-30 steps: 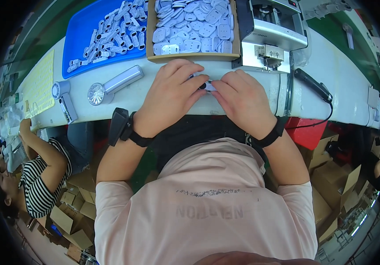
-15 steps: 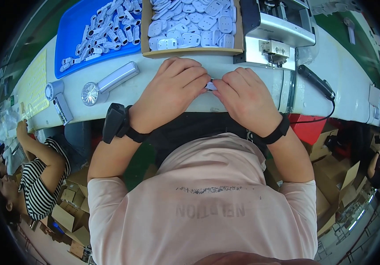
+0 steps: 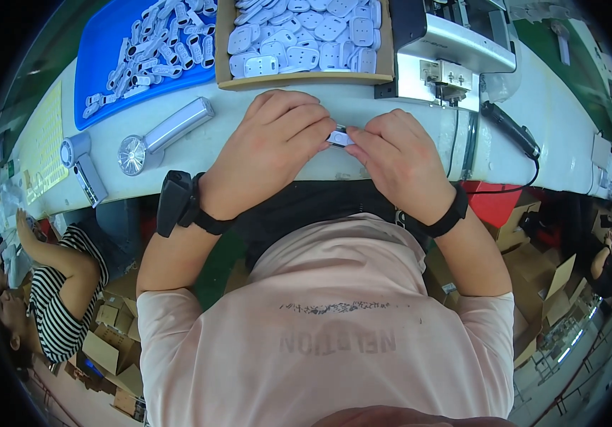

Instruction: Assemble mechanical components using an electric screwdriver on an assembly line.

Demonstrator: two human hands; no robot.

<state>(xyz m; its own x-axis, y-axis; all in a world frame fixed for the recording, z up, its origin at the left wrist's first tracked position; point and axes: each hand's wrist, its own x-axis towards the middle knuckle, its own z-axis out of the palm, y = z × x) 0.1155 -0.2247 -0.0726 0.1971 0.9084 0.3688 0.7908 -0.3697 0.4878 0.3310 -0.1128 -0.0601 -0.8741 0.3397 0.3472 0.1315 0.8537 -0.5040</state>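
Between the fingertips of my left hand (image 3: pixel 281 139) and my right hand (image 3: pixel 402 153) is a small white plastic part (image 3: pixel 339 137) with a dark end. Both hands pinch it, one from each side, just over the table's near edge. Beyond them stands a cardboard box (image 3: pixel 299 82) filled with flat white plastic covers (image 3: pixel 299 53). A blue tray (image 3: pixel 89 82) to its left carries many small white parts with dark ends (image 3: pixel 167 50), similar to the held one. My fingers hide much of the held part.
A metal press-like machine (image 3: pixel 455 53) stands right of the box. Near it lies a black corded tool (image 3: pixel 509 128). Two handheld fans, one larger (image 3: pixel 171 132) and one smaller (image 3: pixel 85 167), lie at left. A person in a striped top (image 3: pixel 71 292) sits at far left; open cartons (image 3: pixel 117 349) stand below.
My hands have drawn slightly apart, and more of the white part shows between them. The view has shifted a little, moving the tray and fans leftward.
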